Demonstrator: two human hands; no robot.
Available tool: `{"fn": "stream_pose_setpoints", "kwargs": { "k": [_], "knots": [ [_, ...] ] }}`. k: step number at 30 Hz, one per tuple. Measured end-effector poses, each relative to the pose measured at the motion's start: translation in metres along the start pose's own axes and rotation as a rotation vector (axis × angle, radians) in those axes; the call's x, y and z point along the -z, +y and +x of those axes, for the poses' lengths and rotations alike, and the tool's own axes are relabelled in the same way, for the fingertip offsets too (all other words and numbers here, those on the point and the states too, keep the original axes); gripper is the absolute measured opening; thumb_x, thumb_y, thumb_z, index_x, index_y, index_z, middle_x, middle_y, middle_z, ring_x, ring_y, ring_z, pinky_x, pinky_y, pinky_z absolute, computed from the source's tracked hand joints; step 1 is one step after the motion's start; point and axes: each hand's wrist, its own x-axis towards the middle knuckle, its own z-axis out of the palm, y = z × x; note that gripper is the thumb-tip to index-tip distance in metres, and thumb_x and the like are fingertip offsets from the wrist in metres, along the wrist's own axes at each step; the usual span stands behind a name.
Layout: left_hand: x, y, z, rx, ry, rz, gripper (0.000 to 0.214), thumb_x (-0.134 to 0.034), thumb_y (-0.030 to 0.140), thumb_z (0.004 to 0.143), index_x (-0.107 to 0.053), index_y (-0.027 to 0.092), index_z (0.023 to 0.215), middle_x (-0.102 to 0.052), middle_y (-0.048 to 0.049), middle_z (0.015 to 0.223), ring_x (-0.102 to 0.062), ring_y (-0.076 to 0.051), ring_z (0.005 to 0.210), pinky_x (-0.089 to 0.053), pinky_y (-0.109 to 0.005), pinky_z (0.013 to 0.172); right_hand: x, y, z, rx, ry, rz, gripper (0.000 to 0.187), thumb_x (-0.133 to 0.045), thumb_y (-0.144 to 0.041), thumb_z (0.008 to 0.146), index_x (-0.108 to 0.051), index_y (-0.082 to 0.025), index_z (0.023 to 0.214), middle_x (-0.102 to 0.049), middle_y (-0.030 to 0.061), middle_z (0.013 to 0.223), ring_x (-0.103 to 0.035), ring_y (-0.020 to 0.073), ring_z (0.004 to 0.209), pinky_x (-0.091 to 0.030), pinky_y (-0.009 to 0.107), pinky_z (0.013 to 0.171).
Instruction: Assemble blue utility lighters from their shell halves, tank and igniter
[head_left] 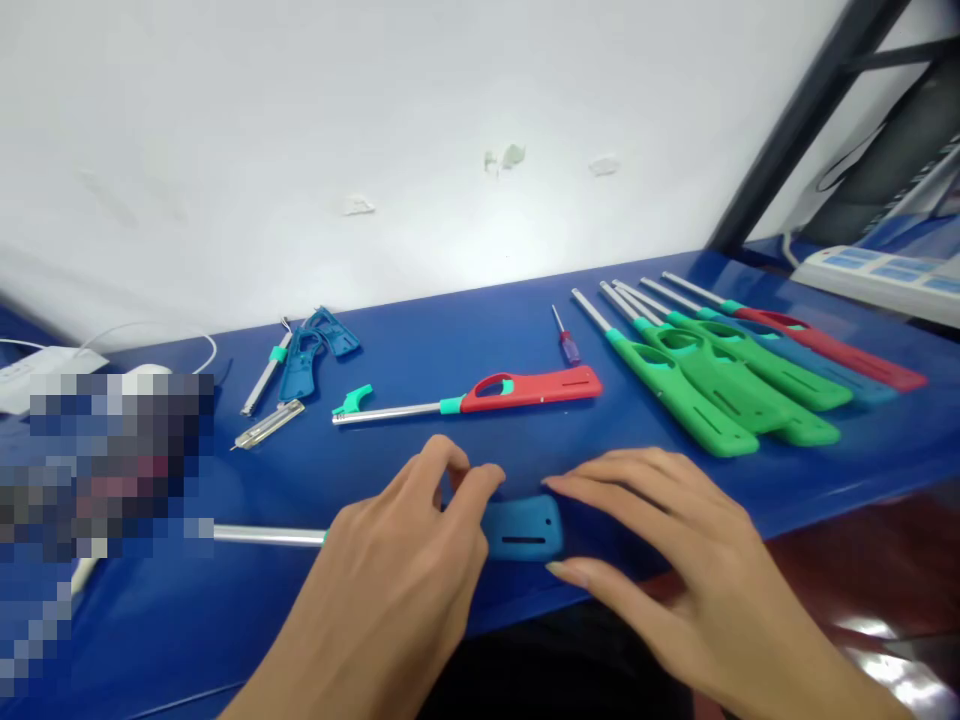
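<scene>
Left hand (405,570) covered the blue lighter (523,527) at the bench (450,330) edge, fingers curled, gripping its body. Right hand (675,560) lay alongside, fingers loosely spread, touching the handle end.

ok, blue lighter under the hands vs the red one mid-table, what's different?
Colour: the blue lighter has a blue handle; the red lighter has a red one with a teal trigger.
Contact: the left hand and right hand rest on the blue lighter; the red lighter lies untouched.
Place: the blue lighter sits at the table near edge, the red lighter further back.
Shared: both lie flat, metal tube pointing left.
</scene>
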Motion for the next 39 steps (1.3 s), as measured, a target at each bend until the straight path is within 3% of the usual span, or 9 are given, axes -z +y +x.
{"fn": "stream_pose_setpoints", "kwargs": {
  "k": [6, 9, 12, 17, 20, 24, 29, 33, 39],
  "knots": [
    [-0.003, -0.008, 0.004, 0.09, 0.18, -0.289, 0.025, -0.052, 0.017, 0.104, -0.067, 0.027, 0.12, -0.07, 0.0013, 0.105, -0.068, -0.013, 0.075, -0.05, -0.024, 0.061, 0.032, 0.022, 0.04, -0.164, 0.145, -0.104, 0.02, -0.057, -0.044, 0.104, -0.073, -0.031, 0.102, -0.082, -0.0006, 0.097, -0.078, 0.0232, 0.082, -0.056, 0.037, 0.073],
    [0.003, -0.011, 0.006, 0.135, 0.227, -0.408, 0.023, -0.054, 0.016, 0.101, -0.073, 0.028, 0.109, -0.072, 0.0025, 0.102, -0.062, -0.01, 0.066, -0.049, -0.022, 0.061, 0.046, 0.042, 0.093, -0.388, -0.219, -0.504, 0.05, -0.039, -0.062, 0.106, -0.072, -0.028, 0.09, -0.076, 0.0024, 0.072, -0.072, 0.0262, 0.064, -0.05, 0.039, 0.061],
    [0.011, -0.014, 0.007, 0.217, 0.248, -0.555, 0.021, -0.058, 0.019, 0.099, -0.077, 0.029, 0.102, -0.073, 0.0038, 0.091, -0.057, -0.01, 0.06, -0.05, -0.022, 0.063, 0.037, 0.06, 0.147, -0.415, -0.327, -0.61, 0.055, -0.047, -0.066, 0.103, -0.074, -0.021, 0.087, -0.077, 0.0117, 0.084, -0.074, 0.0351, 0.087, -0.055, 0.05, 0.079],
    [0.026, -0.024, 0.011, 0.483, 0.21, -0.83, 0.019, -0.068, 0.039, 0.096, -0.081, 0.028, 0.087, -0.071, 0.0036, 0.07, -0.055, -0.012, 0.056, -0.044, -0.022, 0.052, 0.002, 0.074, 0.192, -0.439, -0.48, -0.588, 0.035, -0.069, -0.038, 0.101, -0.066, -0.017, 0.129, -0.069, 0.0101, 0.129, -0.071, 0.0237, 0.107, -0.06, 0.045, 0.092],
    [0.035, -0.033, 0.012, 0.567, 0.246, -0.903, 0.026, -0.07, 0.045, 0.093, -0.079, 0.025, 0.08, -0.064, 0.0031, 0.06, -0.049, -0.011, 0.051, -0.035, -0.021, 0.045, 0.005, 0.071, 0.192, -0.43, -0.445, -0.561, 0.035, -0.068, -0.037, 0.101, -0.066, -0.017, 0.129, -0.069, 0.0105, 0.129, -0.07, 0.0243, 0.108, -0.061, 0.046, 0.091],
    [0.041, -0.041, 0.013, 0.626, 0.324, -1.012, 0.029, -0.072, 0.05, 0.091, -0.077, 0.023, 0.083, -0.054, 0.0055, 0.05, -0.042, -0.009, 0.045, -0.027, -0.02, 0.043, 0.042, 0.047, 0.167, -0.373, -0.316, -0.453, 0.037, -0.05, -0.046, 0.108, -0.072, -0.017, 0.102, -0.078, 0.0078, 0.092, -0.074, 0.0244, 0.088, -0.058, 0.041, 0.083],
    [0.036, -0.042, 0.015, 0.617, 0.293, -1.168, 0.035, -0.072, 0.055, 0.091, -0.075, 0.02, 0.085, -0.058, 0.0047, 0.055, -0.042, -0.007, 0.044, -0.026, -0.018, 0.042, 0.079, -0.002, 0.115, -0.205, -0.159, -0.021, 0.042, -0.042, -0.061, 0.106, -0.067, -0.028, 0.1, -0.071, -0.0028, 0.072, -0.066, 0.0162, 0.061, -0.049, 0.03, 0.058],
    [0.037, -0.037, 0.014, 0.6, 0.257, -1.256, 0.036, -0.072, 0.053, 0.092, -0.073, 0.018, 0.086, -0.073, -0.001, 0.076, -0.048, -0.005, 0.046, -0.024, -0.017, 0.041, 0.081, -0.016, 0.091, -0.091, -0.208, 0.133, 0.03, -0.05, -0.052, 0.106, -0.069, -0.029, 0.1, -0.075, -0.0019, 0.088, -0.069, 0.0174, 0.073, -0.051, 0.029, 0.064],
    [0.046, -0.027, 0.016, 0.628, 0.204, -1.386, 0.033, -0.07, 0.049, 0.095, -0.074, 0.016, 0.092, -0.079, -0.0072, 0.088, -0.064, -0.008, 0.052, -0.019, -0.017, 0.039, 0.071, -0.011, 0.094, -0.073, -0.179, 0.158, 0.031, -0.052, -0.051, 0.105, -0.071, -0.03, 0.094, -0.076, -0.0017, 0.094, -0.07, 0.0201, 0.083, -0.051, 0.03, 0.071]
  ]
}}
